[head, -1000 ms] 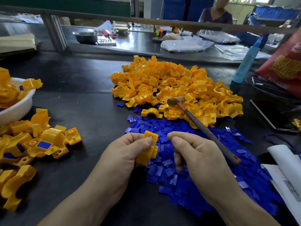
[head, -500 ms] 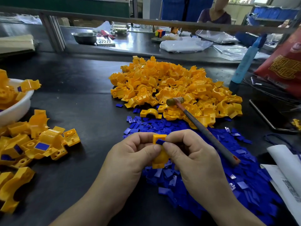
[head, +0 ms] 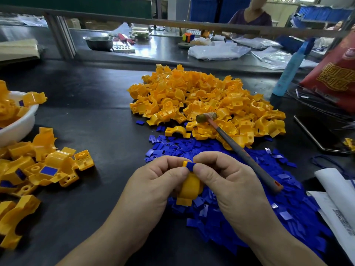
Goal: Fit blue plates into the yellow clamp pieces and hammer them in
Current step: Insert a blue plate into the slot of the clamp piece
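Observation:
My left hand grips a yellow clamp piece upright over the near edge of the blue plate pile. My right hand pinches a small blue plate against the top of that clamp; thumb and forefinger cover most of it. A small hammer with a dark handle lies across the two piles, its head on the big heap of yellow clamp pieces. Neither hand touches the hammer.
Clamp pieces with blue plates fitted lie at the left, beside a white bowl holding more. Papers sit at the right edge, a blue bottle and red bag behind. Another person works across the far bench.
My right hand lifted off the blue pile with a plate and came to the clamp. My left hand turned the clamp upright and drew it slightly toward me. The hammer stayed put.

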`<state>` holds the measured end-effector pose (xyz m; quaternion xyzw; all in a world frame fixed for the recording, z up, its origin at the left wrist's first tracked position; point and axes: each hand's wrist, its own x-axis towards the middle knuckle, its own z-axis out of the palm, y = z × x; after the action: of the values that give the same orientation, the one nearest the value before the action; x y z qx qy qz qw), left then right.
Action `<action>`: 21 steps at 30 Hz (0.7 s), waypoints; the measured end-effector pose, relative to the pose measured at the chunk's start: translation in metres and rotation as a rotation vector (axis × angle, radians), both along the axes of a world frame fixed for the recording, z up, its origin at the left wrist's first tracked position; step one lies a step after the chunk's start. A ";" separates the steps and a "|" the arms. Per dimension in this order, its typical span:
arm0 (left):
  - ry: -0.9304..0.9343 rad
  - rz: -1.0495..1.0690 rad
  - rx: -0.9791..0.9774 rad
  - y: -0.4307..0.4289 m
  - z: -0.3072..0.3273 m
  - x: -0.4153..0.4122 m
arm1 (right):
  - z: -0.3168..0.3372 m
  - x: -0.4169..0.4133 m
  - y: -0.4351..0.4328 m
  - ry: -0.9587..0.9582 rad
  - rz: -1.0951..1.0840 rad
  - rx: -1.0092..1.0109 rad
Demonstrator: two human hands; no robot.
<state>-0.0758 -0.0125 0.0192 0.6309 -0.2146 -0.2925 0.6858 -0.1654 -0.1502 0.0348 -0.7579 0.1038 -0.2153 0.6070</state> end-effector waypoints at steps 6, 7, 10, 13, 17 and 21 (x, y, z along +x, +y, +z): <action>-0.019 -0.014 0.022 0.001 -0.003 0.001 | -0.001 0.000 -0.001 -0.002 0.030 0.012; -0.020 -0.016 0.025 0.001 -0.003 0.002 | -0.001 0.000 -0.001 -0.001 0.032 0.019; -0.031 -0.015 0.032 0.001 -0.006 0.002 | 0.000 -0.001 0.000 0.003 0.036 0.025; -0.042 -0.011 0.031 0.000 -0.006 0.002 | 0.001 -0.001 0.000 0.004 0.037 0.041; -0.077 -0.029 0.037 0.001 -0.006 0.002 | 0.000 -0.001 0.000 0.020 0.025 0.036; -0.099 -0.023 0.037 0.001 -0.004 0.000 | 0.000 -0.001 0.001 0.021 0.021 0.023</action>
<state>-0.0759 -0.0115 0.0156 0.6546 -0.2502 -0.2729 0.6591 -0.1661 -0.1496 0.0344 -0.7543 0.1045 -0.1997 0.6166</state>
